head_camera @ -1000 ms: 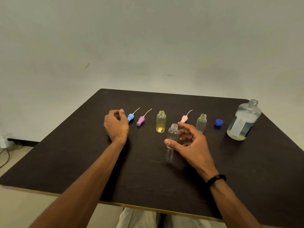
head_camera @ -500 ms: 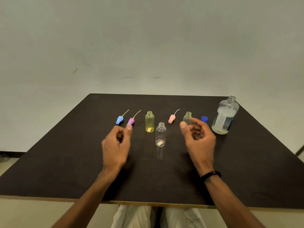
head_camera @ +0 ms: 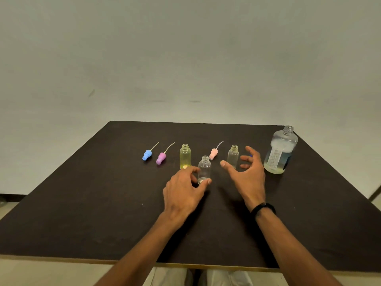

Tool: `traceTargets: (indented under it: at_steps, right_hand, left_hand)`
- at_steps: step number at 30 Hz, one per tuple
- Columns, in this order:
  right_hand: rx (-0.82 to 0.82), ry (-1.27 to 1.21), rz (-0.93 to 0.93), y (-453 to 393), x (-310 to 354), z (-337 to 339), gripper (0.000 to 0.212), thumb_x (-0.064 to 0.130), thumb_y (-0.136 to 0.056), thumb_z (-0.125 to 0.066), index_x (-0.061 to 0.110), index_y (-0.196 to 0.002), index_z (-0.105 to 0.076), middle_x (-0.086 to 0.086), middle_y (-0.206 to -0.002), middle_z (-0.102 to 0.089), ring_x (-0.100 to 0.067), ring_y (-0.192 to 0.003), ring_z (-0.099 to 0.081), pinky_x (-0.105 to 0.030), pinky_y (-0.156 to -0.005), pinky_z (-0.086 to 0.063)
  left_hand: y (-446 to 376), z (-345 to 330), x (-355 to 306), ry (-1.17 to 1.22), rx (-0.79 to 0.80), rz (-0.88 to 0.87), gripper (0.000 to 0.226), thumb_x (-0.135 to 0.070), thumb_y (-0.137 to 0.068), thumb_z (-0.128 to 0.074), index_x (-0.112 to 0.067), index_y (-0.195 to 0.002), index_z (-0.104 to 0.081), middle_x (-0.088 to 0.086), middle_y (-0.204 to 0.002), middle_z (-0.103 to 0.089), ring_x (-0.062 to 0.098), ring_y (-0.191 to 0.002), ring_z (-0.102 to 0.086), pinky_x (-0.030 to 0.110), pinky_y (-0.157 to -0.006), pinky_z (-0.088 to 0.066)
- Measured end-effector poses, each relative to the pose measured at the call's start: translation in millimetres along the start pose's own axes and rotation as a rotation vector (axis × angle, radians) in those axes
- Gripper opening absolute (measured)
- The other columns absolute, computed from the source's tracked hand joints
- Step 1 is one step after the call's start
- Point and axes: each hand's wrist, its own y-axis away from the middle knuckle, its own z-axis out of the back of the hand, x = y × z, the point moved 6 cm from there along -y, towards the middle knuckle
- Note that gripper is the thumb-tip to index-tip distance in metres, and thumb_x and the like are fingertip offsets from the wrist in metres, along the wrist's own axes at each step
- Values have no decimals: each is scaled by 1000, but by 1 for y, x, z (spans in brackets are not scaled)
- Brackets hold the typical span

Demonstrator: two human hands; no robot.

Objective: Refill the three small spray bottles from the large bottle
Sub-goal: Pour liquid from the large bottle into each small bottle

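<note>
Nearest the camera, low in the frame, our two forearms reached up over the dark surface [head_camera: 82, 213]. Our left hand [head_camera: 183, 190] had its grip curled around the base of the nearest clear small bottle [head_camera: 204, 169], thumb and fingers touching its foot, presumably to steady it for filling. Our right hand [head_camera: 248, 174], a black band [head_camera: 262, 208] at its wrist, hovered with its grip wide and empty, angled toward the large bottle [head_camera: 280, 150] at the right edge, likely the next reach. Beyond stood the yellow small bottle [head_camera: 185, 156] and a second clear bottle [head_camera: 233, 155], all uncapped. Farther back, left of centre, lay the blue [head_camera: 147, 155], purple [head_camera: 160, 158] and pink [head_camera: 213, 153] spray heads, set aside so the necks stayed clear.
</note>
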Motion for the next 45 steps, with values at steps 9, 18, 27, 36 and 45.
traceTargets:
  at_steps: [9,18,27,36,45]
  right_hand:
    - [6,36,-17,-16,-11,-6,82,29,-80,-94,29,-149,-51,18,-108,-70,-11,-109,-67,-44,-107,-55]
    - [8,36,-7,-1,-8,13,87,28,-78,-95,33,-151,-47,17,-102,-73,-6,-105,-67,-46,-108,-54]
    - [43,84,11,12,-4,49,84,19,-85,-89,39,-154,-46,15,-100,-73,0,-106,-66,-29,-98,-56]
    - [-82,92,121,6,-12,97,59,8,-86,-85,37,-128,-55,15,-118,-63,-8,-103,-66,-27,-82,-58]
    - [-222,54,63,-62,-28,102,104,44,-74,-96,31,-159,-39,5,-151,-55,-11,-134,-56,-35,-111,-53]
  left_hand:
    - [-38,-38,-17,-39,-22,38,41,-60,-94,-65,-34,-125,-64,-8,-94,-73,24,-99,-71,44,-87,-55]
    - [-2,-28,-28,296,-107,-104,27,-38,-93,-78,-19,-111,-76,-10,-81,-71,4,-73,-67,28,-74,-60]
    - [-3,-73,-79,465,23,-158,43,-47,-95,-73,-24,-132,-70,-13,-112,-76,8,-82,-71,14,-77,-56]
    - [-30,-88,-100,600,-81,-201,25,-40,-91,-81,-31,-113,-75,-22,-99,-76,-10,-55,-55,9,-62,-43]
    - [-64,-115,-118,604,-150,-181,36,-59,-87,-76,-35,-113,-75,-24,-96,-74,5,-79,-68,34,-74,-60]
